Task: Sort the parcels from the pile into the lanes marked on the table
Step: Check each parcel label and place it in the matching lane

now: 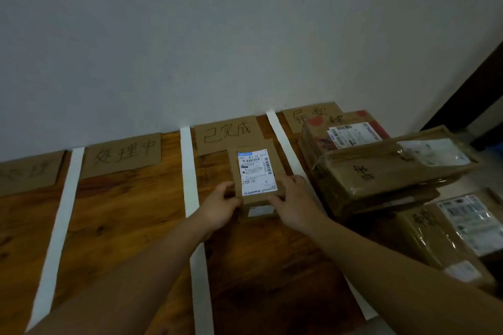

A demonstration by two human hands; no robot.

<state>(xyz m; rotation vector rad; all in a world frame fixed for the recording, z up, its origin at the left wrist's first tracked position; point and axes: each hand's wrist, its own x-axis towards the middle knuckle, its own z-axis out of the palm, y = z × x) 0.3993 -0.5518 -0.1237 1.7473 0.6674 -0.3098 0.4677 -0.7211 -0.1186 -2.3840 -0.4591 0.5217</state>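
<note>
Parcel (257, 171) gripped by left hand (220, 207) and right hand (292, 198), between tape strips (188, 171), pile (381, 171) close on right

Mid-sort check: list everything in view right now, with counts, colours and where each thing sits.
small parcel: one, brown with a white label, in the lane between the middle and right tape strips
piled parcels: at least three, brown with white labels, stacked at the table's right end
lane signs: four, brown cardboard with handwriting, along the wall
tape strips: three, white, running from the wall towards the camera
table: one, dark brown wood, under everything
wall: one, pale grey, behind the table
left hand: one, grips the small parcel's near left corner
right hand: one, grips its near right corner
</note>
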